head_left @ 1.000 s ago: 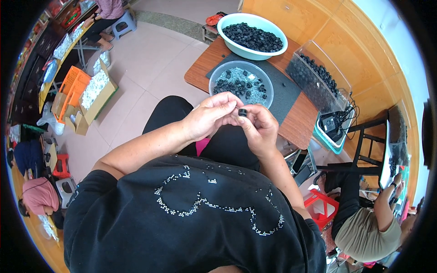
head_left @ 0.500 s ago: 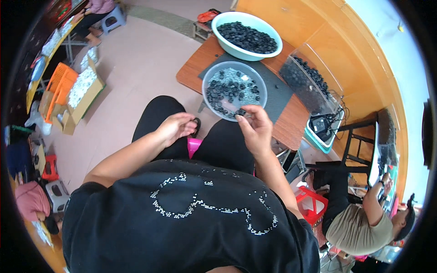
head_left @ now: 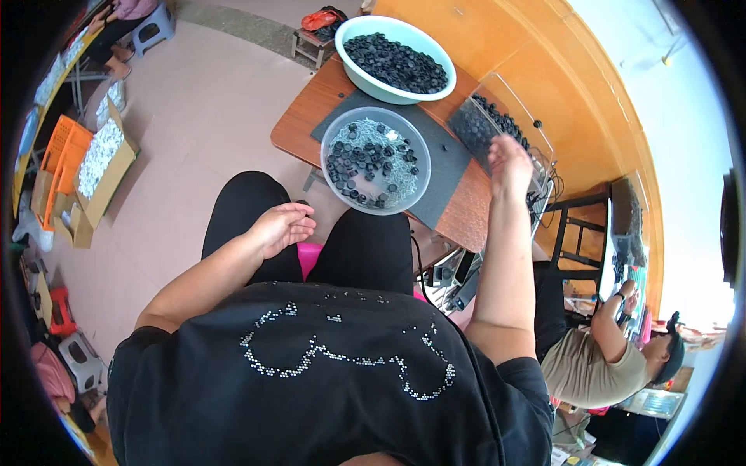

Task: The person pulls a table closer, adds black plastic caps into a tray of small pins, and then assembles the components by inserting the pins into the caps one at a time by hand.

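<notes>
My left hand (head_left: 284, 228) is over my thighs with its fingers curled together; whatever they hold, if anything, is hidden. Stretched out to the right, my right hand (head_left: 510, 165) is beside the clear plastic box (head_left: 468, 124) of small black round parts. Its fingers are loosely parted and slightly blurred, and no held part shows in them. A single black part (head_left: 537, 123) shows against the box's far side, just beyond the hand. Near my knees, a translucent round bowl (head_left: 424, 180) contains black round parts and many thin silvery pins.
A pale green basin (head_left: 351, 76) heaped with black parts stands at the back of the brown table (head_left: 291, 128). A dark mat (head_left: 452, 172) lies under the bowl. At right, a person (head_left: 598, 361) works near a black stool frame (head_left: 579, 233). Boxes and an orange crate (head_left: 66, 155) stand left.
My right hand has moved from the bowl's near rim out right to the clear box. The black part beyond it has come into sight. My left hand stays over my lap; the view has shifted slightly.
</notes>
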